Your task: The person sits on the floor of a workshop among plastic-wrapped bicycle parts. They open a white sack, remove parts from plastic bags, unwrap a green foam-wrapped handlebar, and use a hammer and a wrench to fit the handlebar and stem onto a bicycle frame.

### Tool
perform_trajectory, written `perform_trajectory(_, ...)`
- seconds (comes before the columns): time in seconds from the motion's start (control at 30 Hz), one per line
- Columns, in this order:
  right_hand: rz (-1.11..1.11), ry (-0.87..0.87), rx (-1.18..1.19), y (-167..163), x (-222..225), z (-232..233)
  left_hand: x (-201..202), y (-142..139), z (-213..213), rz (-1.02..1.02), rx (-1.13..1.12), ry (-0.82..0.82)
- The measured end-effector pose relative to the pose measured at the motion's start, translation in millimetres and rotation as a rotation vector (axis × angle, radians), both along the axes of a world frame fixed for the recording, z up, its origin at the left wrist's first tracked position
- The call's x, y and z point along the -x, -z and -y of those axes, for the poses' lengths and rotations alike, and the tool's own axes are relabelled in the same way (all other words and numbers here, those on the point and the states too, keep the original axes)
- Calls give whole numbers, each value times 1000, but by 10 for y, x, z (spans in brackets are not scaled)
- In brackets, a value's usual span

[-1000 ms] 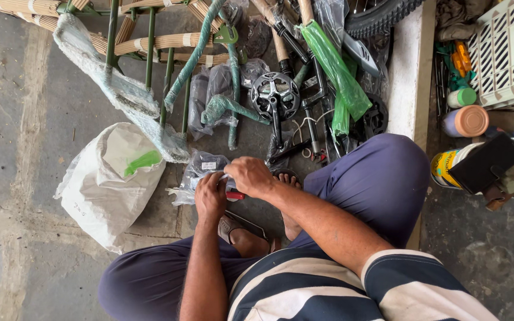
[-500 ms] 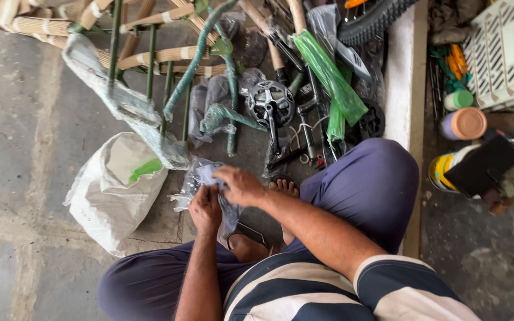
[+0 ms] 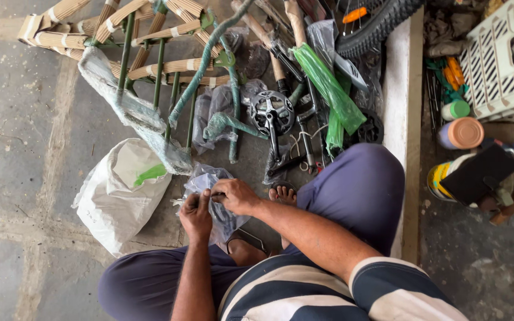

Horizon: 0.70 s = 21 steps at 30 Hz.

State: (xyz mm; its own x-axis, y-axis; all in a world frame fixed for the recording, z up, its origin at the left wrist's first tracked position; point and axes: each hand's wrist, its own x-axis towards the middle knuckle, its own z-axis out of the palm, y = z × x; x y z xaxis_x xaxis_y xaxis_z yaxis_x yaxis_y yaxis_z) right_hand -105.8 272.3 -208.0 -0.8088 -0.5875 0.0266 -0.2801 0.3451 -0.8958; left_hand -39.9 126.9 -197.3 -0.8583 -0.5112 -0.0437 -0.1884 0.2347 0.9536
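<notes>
I take the crank set with its chainring as my landmark: the thing in hand, a crumpled clear plastic bag, lies on the floor below and to the left of it, just in front of my knees and right beside the white woven sack, which sits further left still. My left hand is closed on the bag's lower edge, fingers curled under and knuckles toward the camera, forearm coming straight up from between my thighs. My right hand comes in from the right, forearm slanting across my lap, wrist bent, with thumb and fingers pinched narrow on the film near its top; a small dark item seems to be caught in that pinch, but I cannot tell what it is. The two hands are almost touching, with the bag bunched between them. I judge the bag to be very light, soft and limp, somewhat slippery, and easy to tear against the metal parts nearby, so I would hold it by a gathered fold or by its mouth, not by a single thin layer. Above and to the left of the crank set lies a green bicycle frame wrapped in plastic and corrugated card; to its right is a bright green plastic sleeve.
</notes>
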Motion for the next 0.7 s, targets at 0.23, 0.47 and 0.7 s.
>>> perform_trajectory(0.23, -139, -29, 56, -426, -366, 215, -156, -238, 292, -9, 2, 0)
perform_trajectory(0.47, -204, 63, 264, -796, -556, 519, -483, -802, 561, -276, -162, 57)
perform_trajectory(0.7, -348, 149, 367, -872, -751, 705, -802, -886, 837, -253, 30, -78)
